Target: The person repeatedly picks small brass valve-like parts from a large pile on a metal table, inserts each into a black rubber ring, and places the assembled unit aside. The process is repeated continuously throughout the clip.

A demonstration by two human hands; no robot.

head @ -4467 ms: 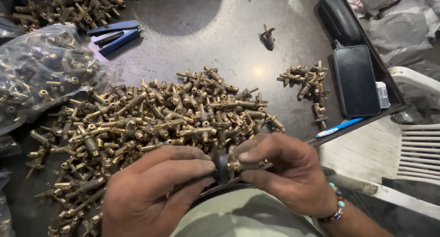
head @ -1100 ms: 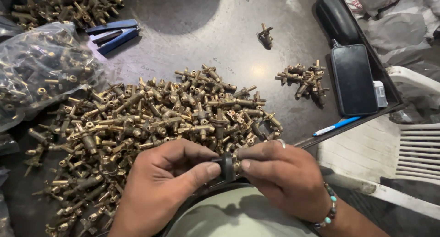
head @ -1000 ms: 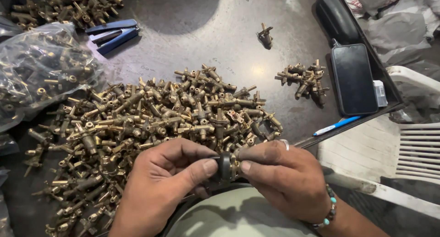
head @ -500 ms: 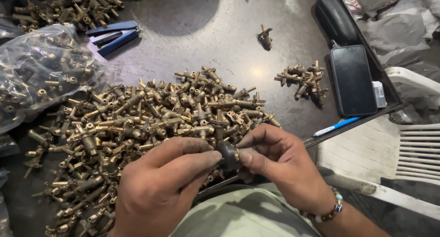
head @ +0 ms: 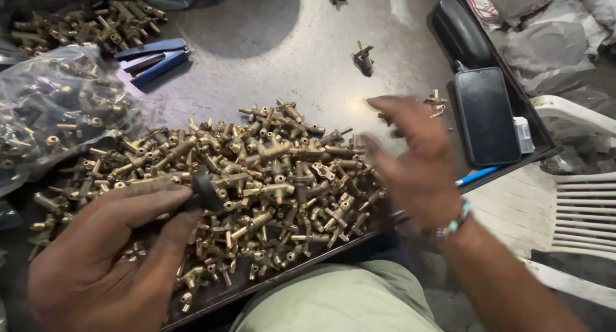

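Observation:
A big heap of brass valve fittings covers the middle of the dark metal table. My left hand rests at the heap's near left edge, thumb and forefinger pinching a small black round knob. Blurred by motion, my right hand hovers over the heap's right end with fingers spread and nothing visible in it. Its fingertips reach a small cluster of brass fittings, which it partly hides.
A clear plastic bag of fittings lies at the left, blue pliers and another brass pile behind it. A lone fitting sits mid-table. A black phone, a black case and a blue pen line the right edge, beside a white chair.
Both hands were pressed together over my lap around the black knob and a brass fitting. My right hand has let go and swung out to the right; my left hand keeps the knob.

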